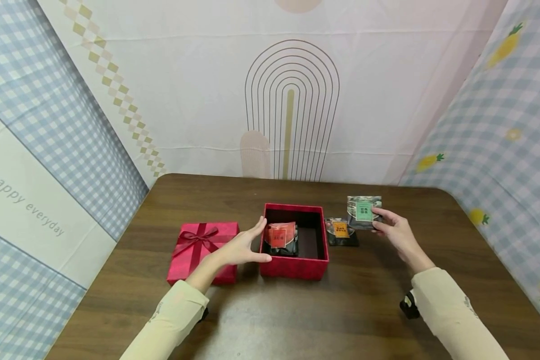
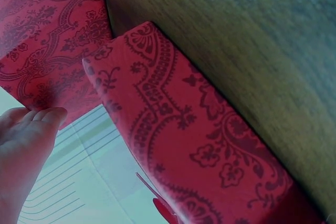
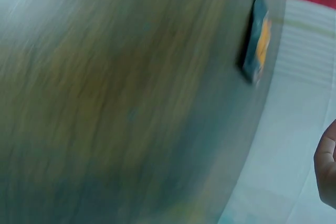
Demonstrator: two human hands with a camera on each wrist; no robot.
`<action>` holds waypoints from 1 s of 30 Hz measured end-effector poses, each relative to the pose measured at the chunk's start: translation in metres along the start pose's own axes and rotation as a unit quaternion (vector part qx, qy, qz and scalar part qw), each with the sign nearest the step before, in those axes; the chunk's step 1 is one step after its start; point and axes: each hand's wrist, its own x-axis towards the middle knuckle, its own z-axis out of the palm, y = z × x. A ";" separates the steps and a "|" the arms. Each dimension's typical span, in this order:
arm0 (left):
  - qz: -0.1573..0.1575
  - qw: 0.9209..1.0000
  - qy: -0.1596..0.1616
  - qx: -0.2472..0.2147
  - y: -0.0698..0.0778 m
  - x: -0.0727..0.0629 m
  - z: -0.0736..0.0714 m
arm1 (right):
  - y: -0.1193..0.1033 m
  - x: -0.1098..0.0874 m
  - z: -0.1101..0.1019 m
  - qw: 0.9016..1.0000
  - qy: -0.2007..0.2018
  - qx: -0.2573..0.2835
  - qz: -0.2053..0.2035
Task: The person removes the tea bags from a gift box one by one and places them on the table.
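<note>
An open red gift box [image 1: 292,267] stands on the table, with a red-labelled black sachet [image 1: 281,237] in its left part. At the box's left side is my left hand [image 1: 240,247], thumb and fingers spread. The left wrist view shows those fingertips at the patterned box wall [image 2: 58,40]. Between thumb and fingers, my right hand [image 1: 402,237] pinches a dark sachet with a green label [image 1: 364,211], held up right of the box. An orange-labelled sachet [image 1: 342,232] lies beside the box. Only part of the right hand [image 3: 326,174] appears in the right wrist view.
The red box lid [image 1: 202,252] with a dark red ribbon bow lies left of the box, under the left forearm. Behind the brown wooden table [image 1: 333,315] hangs a patterned cloth [image 1: 198,100]. Checked cloth [image 1: 513,150] hangs at the right.
</note>
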 end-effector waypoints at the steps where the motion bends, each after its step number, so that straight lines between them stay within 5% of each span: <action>1: 0.000 1.000 0.000 -0.002 0.000 0.000 0.000 | 0.002 0.000 -0.004 1.000 -0.003 -0.004 0.004; 14: -0.006 1.000 -0.002 -0.004 -0.001 0.000 0.000 | 0.033 0.001 -0.041 0.993 -0.035 -0.097 0.052; 30: -0.010 1.000 -0.006 -0.007 0.000 0.000 -0.001 | 0.051 0.009 -0.047 0.970 -0.075 -0.215 0.084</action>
